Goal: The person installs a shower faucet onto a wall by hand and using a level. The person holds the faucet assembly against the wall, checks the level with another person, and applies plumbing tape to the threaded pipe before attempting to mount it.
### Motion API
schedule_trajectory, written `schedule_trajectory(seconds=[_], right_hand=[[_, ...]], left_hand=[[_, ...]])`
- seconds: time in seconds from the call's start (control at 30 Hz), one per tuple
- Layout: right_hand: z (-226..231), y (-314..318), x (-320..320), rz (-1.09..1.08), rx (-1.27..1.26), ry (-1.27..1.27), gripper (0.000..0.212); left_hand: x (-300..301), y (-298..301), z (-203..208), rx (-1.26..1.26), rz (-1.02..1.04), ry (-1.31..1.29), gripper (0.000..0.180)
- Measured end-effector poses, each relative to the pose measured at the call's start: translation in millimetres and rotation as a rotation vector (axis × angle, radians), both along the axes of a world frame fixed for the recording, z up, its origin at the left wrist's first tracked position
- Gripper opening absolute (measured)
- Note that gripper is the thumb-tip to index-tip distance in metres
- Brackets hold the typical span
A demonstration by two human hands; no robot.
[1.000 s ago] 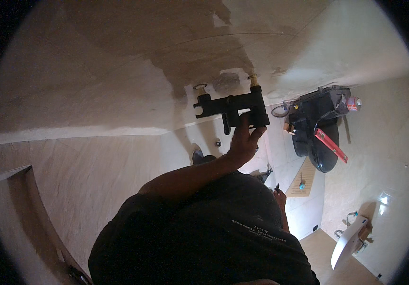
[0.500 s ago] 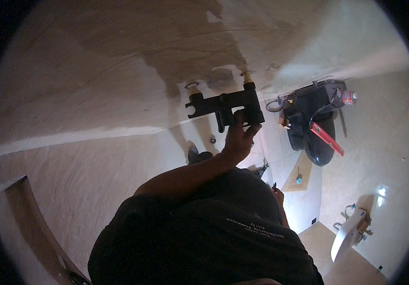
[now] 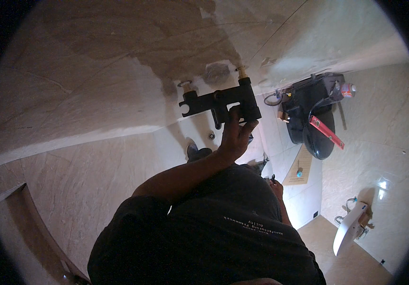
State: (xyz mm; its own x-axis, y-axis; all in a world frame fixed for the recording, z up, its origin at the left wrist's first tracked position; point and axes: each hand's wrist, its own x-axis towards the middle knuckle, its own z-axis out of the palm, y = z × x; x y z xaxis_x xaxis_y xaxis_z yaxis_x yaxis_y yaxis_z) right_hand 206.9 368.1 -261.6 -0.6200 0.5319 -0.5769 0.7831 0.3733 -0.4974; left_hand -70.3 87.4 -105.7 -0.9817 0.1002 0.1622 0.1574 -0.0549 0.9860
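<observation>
The left hand was found, in the head view, closed on the right end of a black mixer fitting, fingers in the gap behind its end block. The right hand, lower and further right, appeared to grip a small dark item, too small to identify.

The fitting stood out from the wall, close to its lower edge as viewed, left of the black toilet. Its two legs appeared to meet the right brass connector and left brass connector; seating could not be confirmed.

The fitting was judged rigid and fairly heavy, with a smooth finish liable to slip under wet fingers and to scratch. The main bar was considered the soundest hold, ideally supported at both ends; the protruding lever was judged unsuitable for bearing weight.
</observation>
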Motion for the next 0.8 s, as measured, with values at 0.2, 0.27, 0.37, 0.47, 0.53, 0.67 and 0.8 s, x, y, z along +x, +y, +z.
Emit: schedule_trajectory(seconds=[0.2,0.27,0.37,0.47,0.53,0.67,0.8], right_hand=[[-58,23,52,0.044,0.065,0.176,0.021],[-92,44,115,0.204,0.283,0.235,0.025],[-66,1,50,0.198,0.302,-0.086,0.034],[-35,-23,34,-0.105,0.204,-0.044,0.032],[-44,-40,56,-0.272,0.178,-0.061,0.033],[-61,-59,84,-0.36,0.053,-0.164,0.034],[-91,-53,106,-0.33,-0.021,-0.255,0.033]], left_hand=[[0,7,4,-0.144,-0.022,0.05,0.039],[0,13,-22,-0.132,-0.072,0.105,0.038],[-5,4,-44,-0.077,-0.009,-0.122,0.036],[-9,-11,-28,0.024,-0.027,-0.063,0.042],[-12,-3,-27,0.025,-0.084,0.003,0.051],[-6,8,-8,-0.075,-0.066,0.021,0.069],[-7,14,1,-0.47,0.027,0.107,0.084]])
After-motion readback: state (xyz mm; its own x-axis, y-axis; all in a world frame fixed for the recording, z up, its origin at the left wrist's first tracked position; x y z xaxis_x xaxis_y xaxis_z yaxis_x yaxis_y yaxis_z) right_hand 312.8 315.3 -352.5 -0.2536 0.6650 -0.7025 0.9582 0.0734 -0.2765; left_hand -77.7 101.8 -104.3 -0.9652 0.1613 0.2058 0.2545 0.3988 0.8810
